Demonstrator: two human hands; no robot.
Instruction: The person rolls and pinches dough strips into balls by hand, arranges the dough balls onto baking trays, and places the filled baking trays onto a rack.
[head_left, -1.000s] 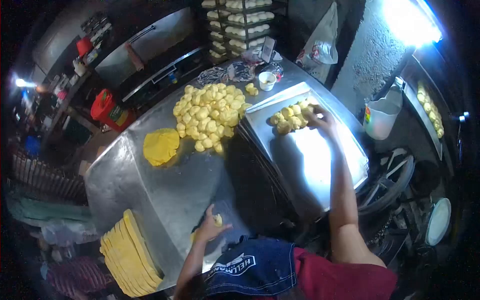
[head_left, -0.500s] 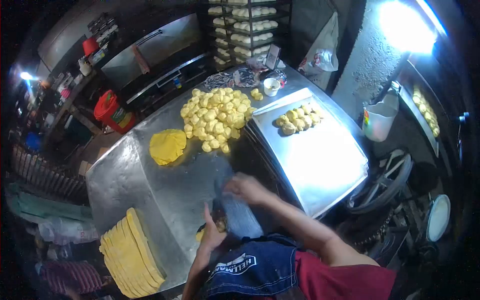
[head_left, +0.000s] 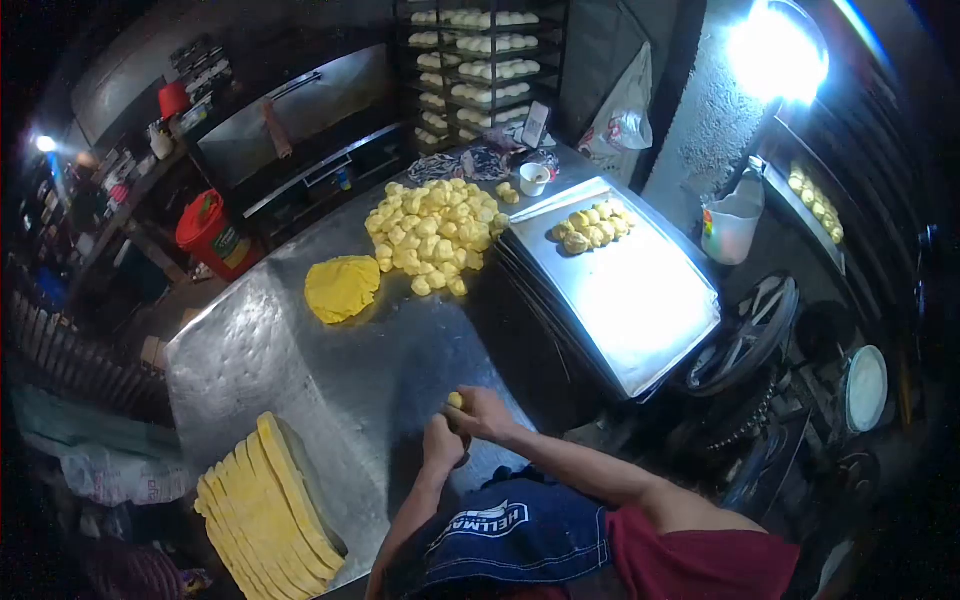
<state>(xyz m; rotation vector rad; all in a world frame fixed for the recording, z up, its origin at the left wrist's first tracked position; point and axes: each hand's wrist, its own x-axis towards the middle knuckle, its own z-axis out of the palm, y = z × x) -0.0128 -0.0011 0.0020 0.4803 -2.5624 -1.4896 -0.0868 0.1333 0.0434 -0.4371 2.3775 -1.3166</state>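
Note:
My left hand (head_left: 440,443) and my right hand (head_left: 486,413) meet low over the metal table, in front of the apron. Between them a small piece of yellow dough (head_left: 455,400) pokes out at the top. Fingers of both hands are curled around it, and most of what they hold is hidden. Beyond the hands lie a round slab of yellow dough (head_left: 342,288) and a heap of yellow dough pieces (head_left: 432,230). On the right, a small cluster of dough balls (head_left: 595,227) sits on the top metal tray (head_left: 640,330).
Thick yellow dough strips (head_left: 265,510) lie side by side at the table's near left. A white cup (head_left: 535,180), a phone (head_left: 536,125) and patterned cloth (head_left: 460,165) are at the far end. A loaded rack (head_left: 490,70) stands behind; a red bucket (head_left: 215,235) is left.
My right hand, blurred and apart before, has come against my left hand. My left hand, thumb raised earlier, has moved slightly forward and closed. The view has shifted a little.

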